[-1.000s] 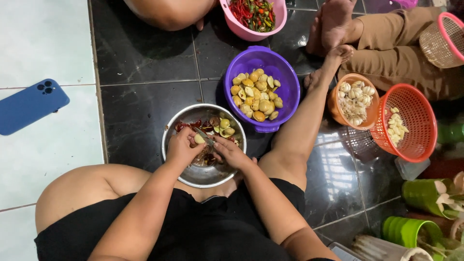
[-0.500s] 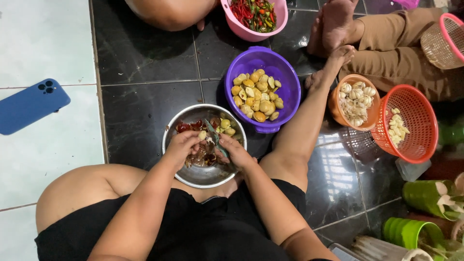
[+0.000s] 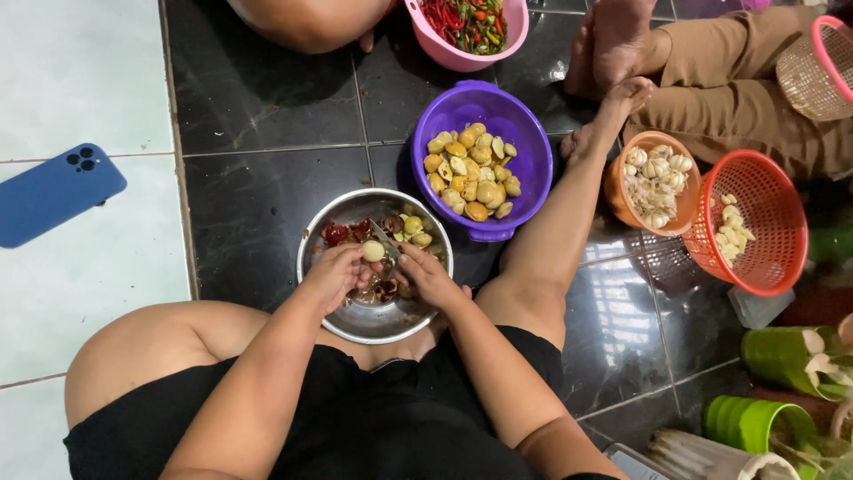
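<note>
A steel bowl (image 3: pixel 355 320) sits on the dark floor tiles between my legs, holding reddish peels and a few pale peeled shallots. My left hand (image 3: pixel 336 276) holds a small round pale shallot (image 3: pixel 372 252) over the bowl. My right hand (image 3: pixel 426 276) grips a small knife (image 3: pixel 384 238) whose blade points up and left, right beside the shallot. Both hands hover above the bowl's middle.
A purple bowl (image 3: pixel 524 151) of peeled yellowish shallots stands just beyond. A pink bowl of chillies (image 3: pixel 462 55) is farther back. At right are an orange bowl of garlic (image 3: pixel 684 209), a red basket (image 3: pixel 773 258), another person's legs and green cups (image 3: pixel 755 422). A blue phone (image 3: pixel 53 191) lies left.
My hands shifted slightly over the steel bowl, and the shallot in my left hand now shows a paler, barer surface than before.
</note>
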